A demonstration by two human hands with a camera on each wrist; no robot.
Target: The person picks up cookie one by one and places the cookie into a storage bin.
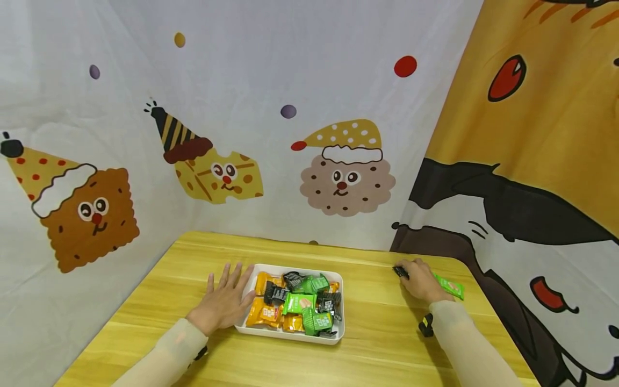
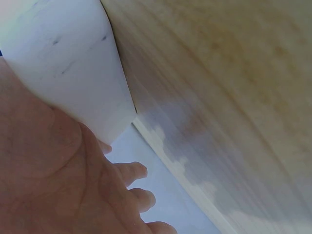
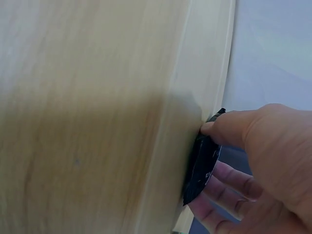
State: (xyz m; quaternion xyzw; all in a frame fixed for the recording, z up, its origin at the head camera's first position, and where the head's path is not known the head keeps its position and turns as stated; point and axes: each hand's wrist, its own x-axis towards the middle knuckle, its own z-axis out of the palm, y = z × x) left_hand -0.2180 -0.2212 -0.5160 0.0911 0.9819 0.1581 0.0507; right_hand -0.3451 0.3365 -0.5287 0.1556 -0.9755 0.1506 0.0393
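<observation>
A white tray [image 1: 290, 337] full of small wrapped snack packets, orange, green and black, stands on the table. My left hand [image 1: 227, 301] lies spread against the tray's left side, fingers straight; in the left wrist view the palm is beside the white tray wall [image 2: 73, 63]. Far to the right, my right hand [image 1: 420, 279] pinches a black snack packet [image 3: 202, 163] between thumb and fingers, low over the table near its back edge. Just right of that hand a green snack packet [image 1: 450, 287] lies on the table, partly hidden by the hand.
The wooden table [image 1: 377, 333] reaches back to a white cloth backdrop [image 1: 271, 70] printed with cartoon biscuits. On the right hangs an orange, black and white printed cloth [image 1: 556, 215], close to the table's right edge.
</observation>
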